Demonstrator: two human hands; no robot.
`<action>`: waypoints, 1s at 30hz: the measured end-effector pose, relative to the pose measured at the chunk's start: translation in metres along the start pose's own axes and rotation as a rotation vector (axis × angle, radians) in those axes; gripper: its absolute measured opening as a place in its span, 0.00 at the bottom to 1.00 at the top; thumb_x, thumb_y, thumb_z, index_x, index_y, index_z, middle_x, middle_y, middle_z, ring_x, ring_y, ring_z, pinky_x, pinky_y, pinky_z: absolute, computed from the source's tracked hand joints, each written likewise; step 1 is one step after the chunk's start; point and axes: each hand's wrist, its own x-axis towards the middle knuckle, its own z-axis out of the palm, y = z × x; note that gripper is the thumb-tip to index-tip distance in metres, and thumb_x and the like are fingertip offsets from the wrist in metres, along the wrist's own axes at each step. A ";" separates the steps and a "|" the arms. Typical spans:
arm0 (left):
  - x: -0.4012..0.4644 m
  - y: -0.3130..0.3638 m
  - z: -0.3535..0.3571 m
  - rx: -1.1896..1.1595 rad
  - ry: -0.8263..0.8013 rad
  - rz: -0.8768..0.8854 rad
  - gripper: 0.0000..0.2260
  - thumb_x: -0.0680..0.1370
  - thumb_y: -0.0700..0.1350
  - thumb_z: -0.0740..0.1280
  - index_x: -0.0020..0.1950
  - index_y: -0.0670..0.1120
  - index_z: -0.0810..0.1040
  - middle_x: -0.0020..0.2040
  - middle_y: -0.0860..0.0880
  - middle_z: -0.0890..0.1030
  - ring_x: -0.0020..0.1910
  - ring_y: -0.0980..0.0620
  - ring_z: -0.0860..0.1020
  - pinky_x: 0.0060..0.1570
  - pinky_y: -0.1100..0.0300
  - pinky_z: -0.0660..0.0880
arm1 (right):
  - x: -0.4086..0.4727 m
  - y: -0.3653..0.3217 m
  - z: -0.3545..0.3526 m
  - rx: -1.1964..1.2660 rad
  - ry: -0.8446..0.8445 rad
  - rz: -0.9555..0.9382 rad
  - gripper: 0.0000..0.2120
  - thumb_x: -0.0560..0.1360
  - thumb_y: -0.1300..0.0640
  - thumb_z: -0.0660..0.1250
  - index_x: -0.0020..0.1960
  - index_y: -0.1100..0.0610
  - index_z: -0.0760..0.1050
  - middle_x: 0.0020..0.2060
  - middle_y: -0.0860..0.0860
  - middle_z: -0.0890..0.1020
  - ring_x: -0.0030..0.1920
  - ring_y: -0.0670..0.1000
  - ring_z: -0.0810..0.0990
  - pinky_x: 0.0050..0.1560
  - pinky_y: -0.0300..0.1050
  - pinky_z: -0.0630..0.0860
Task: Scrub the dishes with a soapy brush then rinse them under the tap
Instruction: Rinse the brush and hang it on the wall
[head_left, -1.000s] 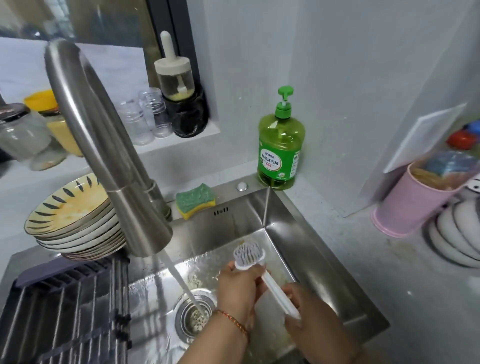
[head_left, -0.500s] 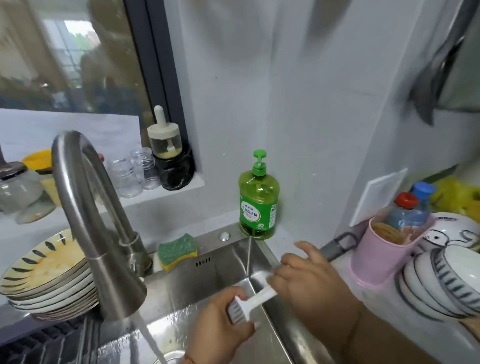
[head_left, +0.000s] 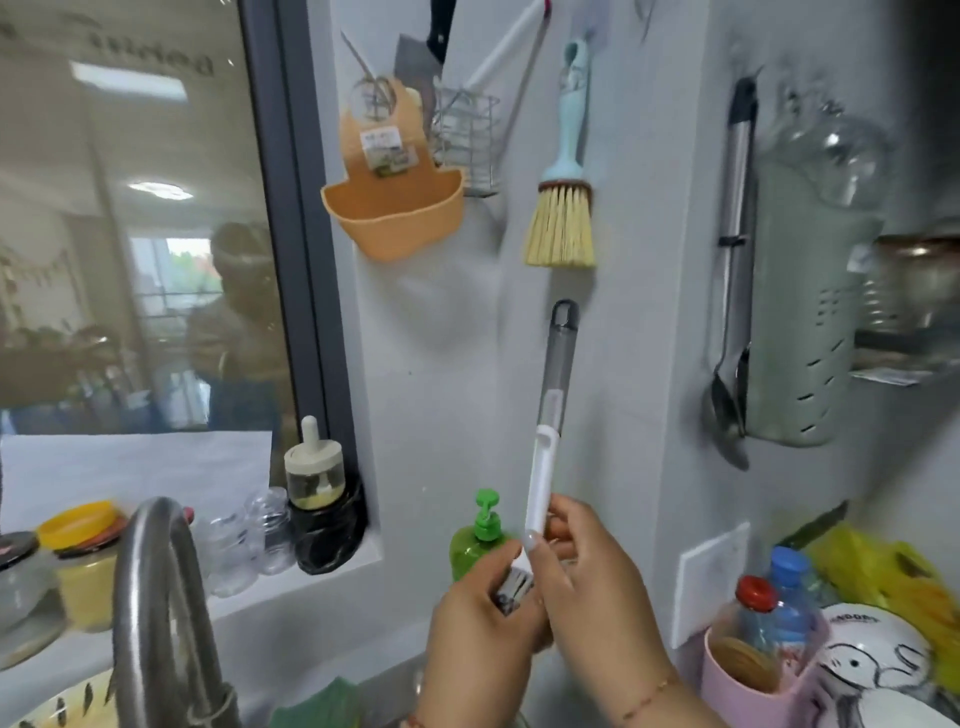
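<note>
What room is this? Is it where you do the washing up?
Most likely a home kitchen, at the sink. A curved metal tap rises in front, a green dish soap bottle stands by the wall, and both hands hold a white dish brush up.

Little can be read. The white bowl with a black cartoon face, at the near right, carries small black capital letters along its upper rim, too blurred to spell out. The orange plastic wall holder, far left of the hanging utensils, bears a white sticker with print too small to read.
</note>
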 end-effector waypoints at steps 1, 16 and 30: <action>0.008 0.011 0.005 -0.008 -0.001 0.022 0.11 0.73 0.46 0.71 0.51 0.62 0.83 0.40 0.50 0.84 0.31 0.57 0.79 0.37 0.62 0.80 | 0.009 -0.007 -0.009 -0.002 0.032 -0.013 0.12 0.77 0.56 0.64 0.42 0.39 0.69 0.36 0.38 0.80 0.40 0.32 0.77 0.37 0.26 0.71; 0.107 0.174 0.053 -0.198 -0.167 0.245 0.08 0.77 0.42 0.65 0.55 0.44 0.78 0.34 0.45 0.76 0.28 0.53 0.75 0.35 0.57 0.77 | 0.133 -0.126 -0.121 -0.328 0.406 -0.229 0.10 0.78 0.49 0.59 0.45 0.52 0.76 0.38 0.48 0.81 0.40 0.52 0.77 0.39 0.42 0.71; 0.141 0.199 0.046 -0.193 -0.290 0.146 0.10 0.79 0.41 0.64 0.59 0.38 0.75 0.44 0.42 0.78 0.39 0.48 0.78 0.44 0.51 0.82 | 0.179 -0.132 -0.121 -0.442 0.433 -0.192 0.12 0.79 0.50 0.58 0.44 0.57 0.75 0.37 0.52 0.79 0.40 0.55 0.77 0.37 0.43 0.69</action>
